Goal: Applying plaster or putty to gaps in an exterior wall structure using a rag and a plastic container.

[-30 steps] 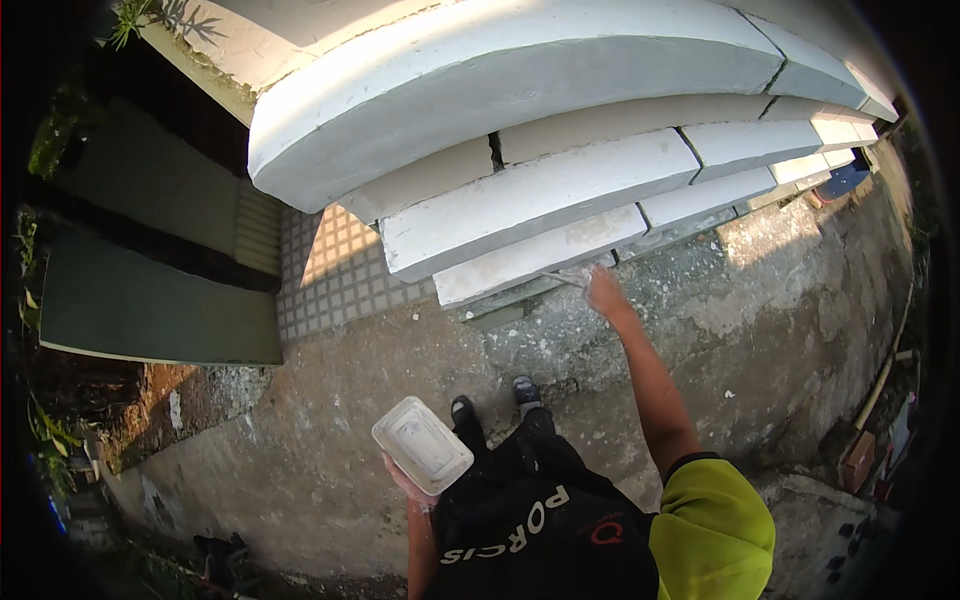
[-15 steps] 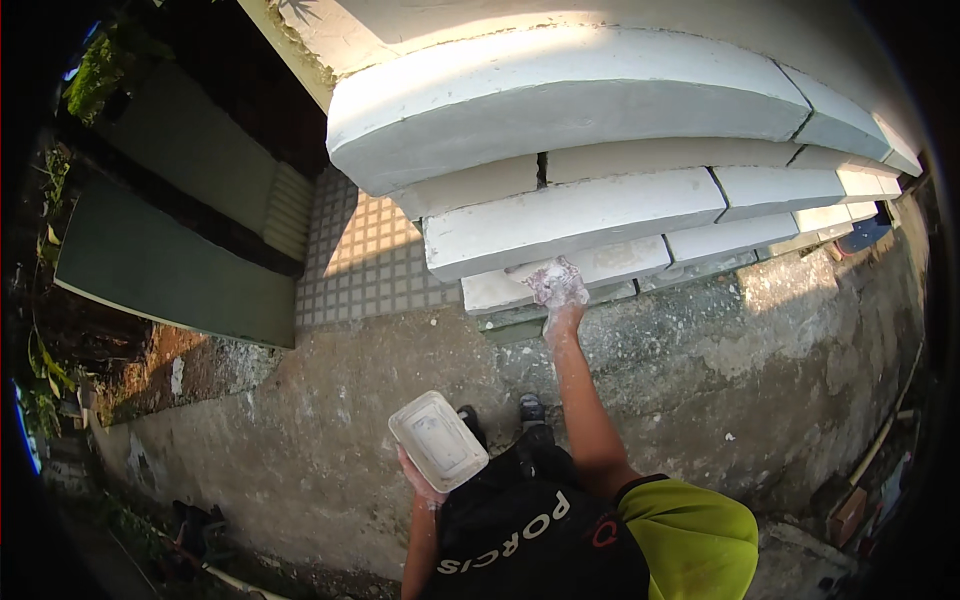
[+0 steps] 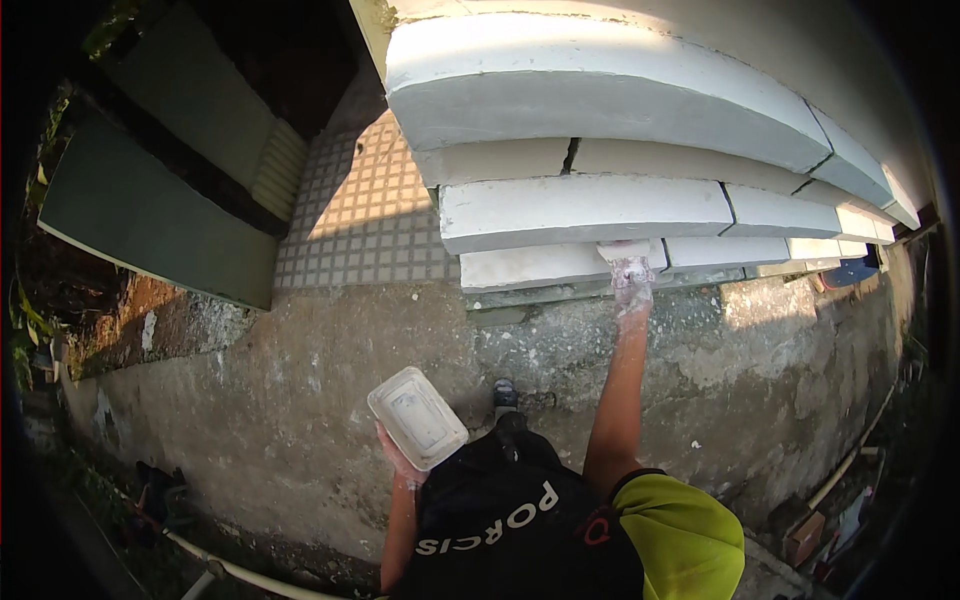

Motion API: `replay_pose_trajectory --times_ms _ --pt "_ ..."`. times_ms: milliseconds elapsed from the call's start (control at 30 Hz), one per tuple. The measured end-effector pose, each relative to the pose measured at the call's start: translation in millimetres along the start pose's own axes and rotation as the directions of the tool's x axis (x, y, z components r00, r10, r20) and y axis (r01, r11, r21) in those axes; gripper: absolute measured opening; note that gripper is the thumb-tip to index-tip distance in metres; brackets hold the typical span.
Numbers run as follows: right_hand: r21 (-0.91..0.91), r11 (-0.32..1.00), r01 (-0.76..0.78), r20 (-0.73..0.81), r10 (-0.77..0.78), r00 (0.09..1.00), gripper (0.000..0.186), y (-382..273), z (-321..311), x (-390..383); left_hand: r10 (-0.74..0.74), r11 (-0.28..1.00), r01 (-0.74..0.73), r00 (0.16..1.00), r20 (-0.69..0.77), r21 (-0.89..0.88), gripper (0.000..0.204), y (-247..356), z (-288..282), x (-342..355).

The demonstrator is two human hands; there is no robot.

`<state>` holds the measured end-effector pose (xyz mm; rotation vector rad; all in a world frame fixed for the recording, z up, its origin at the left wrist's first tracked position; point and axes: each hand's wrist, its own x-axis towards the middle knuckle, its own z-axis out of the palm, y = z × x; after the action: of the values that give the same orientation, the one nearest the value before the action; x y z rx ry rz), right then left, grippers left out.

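My left hand [image 3: 397, 458] grips the edge of a shallow white rectangular plastic tub [image 3: 418, 420], which has pale residue inside. Whitish smears cover my right hand [image 3: 631, 285], stretched out to the lowest white ledge [image 3: 540, 263], a little left of a dark joint. Its fingers look closed around a pale thing at the ledge, too blurred and coated to name. Just above it runs the middle white ledge [image 3: 585, 207], hiding part of the lowest one.
A thick upper white ledge [image 3: 600, 90] juts out above the others. Left of the ledges lies a tiled floor [image 3: 365, 225], beside a dark green panel [image 3: 150, 245]. Rough concrete ground [image 3: 290, 400] spreads around my feet. A pale pipe [image 3: 235, 570] runs along the lower left.
My right hand has moved to the right along the lowest ledge. The view has shifted; my left hand still holds the tub.
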<state>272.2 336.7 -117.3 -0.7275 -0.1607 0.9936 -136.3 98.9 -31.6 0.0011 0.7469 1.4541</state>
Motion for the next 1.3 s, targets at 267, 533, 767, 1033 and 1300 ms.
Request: replay_pose_trajectory --times_ms 267,533,767,1033,1300 --pt "-0.307 0.809 -0.501 -0.150 0.478 0.865 0.042 45.6 -22.8 -179.5 -0.082 0.995 0.081 0.996 0.019 0.060 0.072 56.2 -11.6 72.7" --pt "-0.554 0.596 -0.581 -0.057 0.669 0.741 0.030 153.5 34.4 -231.3 -0.016 1.000 0.016 0.999 0.031 -0.007 0.067 144.8 -71.8 73.4" --pt "-0.672 0.616 -0.410 0.069 0.604 0.794 0.020 236.5 134.0 -255.5 0.136 0.965 -0.164 0.981 -0.139 -0.206 0.062 260.4 -170.8 44.3" --pt "-0.749 0.551 -0.368 -0.012 0.544 0.839 0.017 276.7 172.4 -293.8 0.120 0.989 -0.132 0.980 -0.156 -0.072 0.061 396.7 -234.3 100.3" --pt "-0.581 0.638 -0.505 -0.223 0.472 0.853 0.018 330.1 197.3 -245.8 -0.036 0.999 0.039 0.997 -0.074 0.037 0.064 423.8 -147.8 244.6"
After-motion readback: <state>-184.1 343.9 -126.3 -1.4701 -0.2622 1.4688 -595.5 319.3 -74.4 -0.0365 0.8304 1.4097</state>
